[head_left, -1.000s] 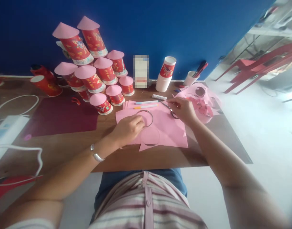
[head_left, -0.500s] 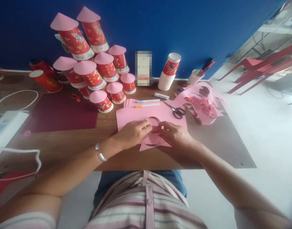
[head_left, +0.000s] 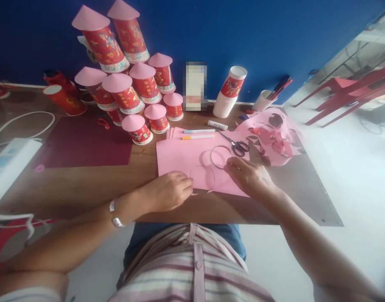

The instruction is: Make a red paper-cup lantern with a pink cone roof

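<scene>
My right hand (head_left: 250, 174) pinches the edge of a thin, greyish ring (head_left: 211, 158) between thumb and fingers. The ring is tilted up over pink paper sheets (head_left: 173, 157). At the near edge of those sheets my left hand (head_left: 171, 189) is closed, its fingertips on a smaller piece of pink paper (head_left: 202, 178) that bears a round outline. Whether that outline is drawn or cut cannot be made out. Black-handled scissors (head_left: 240, 148) lie on the sheets, beyond the right hand. A blue-and-white marker (head_left: 199, 131) and an orange-and-white marker (head_left: 198, 137) rest along the far edge.
Several red paper cylinders with pink cone tops (head_left: 118, 94) stand at the back left. Pink paper scraps (head_left: 275, 136) lie at right, near a pen cup (head_left: 264, 100). A glue stick (head_left: 218, 125) and stacked white cups (head_left: 224, 107) are behind. A power strip (head_left: 14, 163) sits far left.
My hands have moved apart. The right hand has lifted the ring off the small paper and carried it right; the left hand has drawn back left, to the paper's near edge.
</scene>
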Action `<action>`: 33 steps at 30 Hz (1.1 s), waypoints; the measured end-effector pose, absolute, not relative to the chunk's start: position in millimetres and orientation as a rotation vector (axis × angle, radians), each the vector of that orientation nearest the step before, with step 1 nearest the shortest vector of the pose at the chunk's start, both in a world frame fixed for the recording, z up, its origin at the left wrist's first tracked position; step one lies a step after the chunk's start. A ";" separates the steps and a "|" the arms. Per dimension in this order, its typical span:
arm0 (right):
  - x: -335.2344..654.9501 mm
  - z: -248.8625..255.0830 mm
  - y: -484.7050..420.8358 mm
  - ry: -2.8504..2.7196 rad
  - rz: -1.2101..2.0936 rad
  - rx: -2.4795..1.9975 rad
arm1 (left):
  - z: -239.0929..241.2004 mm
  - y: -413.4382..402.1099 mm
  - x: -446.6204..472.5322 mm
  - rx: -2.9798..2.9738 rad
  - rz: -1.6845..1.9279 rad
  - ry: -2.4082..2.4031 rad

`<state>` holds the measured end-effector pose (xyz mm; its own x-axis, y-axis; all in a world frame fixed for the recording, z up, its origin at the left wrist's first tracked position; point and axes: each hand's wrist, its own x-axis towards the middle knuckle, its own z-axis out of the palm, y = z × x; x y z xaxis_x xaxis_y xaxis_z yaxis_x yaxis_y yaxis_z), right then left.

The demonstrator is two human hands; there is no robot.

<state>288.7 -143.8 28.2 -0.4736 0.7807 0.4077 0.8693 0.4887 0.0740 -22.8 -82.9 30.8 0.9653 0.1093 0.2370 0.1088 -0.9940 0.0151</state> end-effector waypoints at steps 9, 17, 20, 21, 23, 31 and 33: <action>294.3 20.8 -152.2 -2.351 -0.248 -1.458 | 44.6 -79.6 -60.0 3.067 0.298 0.334; 293.3 23.0 -150.0 -2.369 -0.261 -1.461 | 43.4 -68.8 -76.4 3.090 0.382 0.856; 294.9 25.5 -150.8 -2.411 -0.312 -1.409 | 43.1 -67.9 -85.5 3.077 0.323 0.991; 295.5 25.9 -151.1 -2.429 -0.330 -1.396 | 43.0 -68.1 -88.5 3.068 0.305 1.022; 296.5 25.6 -151.7 -2.455 -0.350 -1.384 | 42.6 -69.1 -93.3 3.048 0.261 1.073; 293.7 21.9 -151.4 -2.485 -0.292 -1.369 | 44.3 -76.9 -93.2 3.048 0.141 1.065; 292.8 22.3 -151.3 -2.484 -0.310 -1.368 | 45.4 -79.0 -94.3 3.080 0.120 0.995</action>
<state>292.8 -151.3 22.3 -0.5079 0.7870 0.3502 0.8489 0.5263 0.0485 -94.3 -79.0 45.4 0.8090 0.5792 0.1004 0.5864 -0.8070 -0.0698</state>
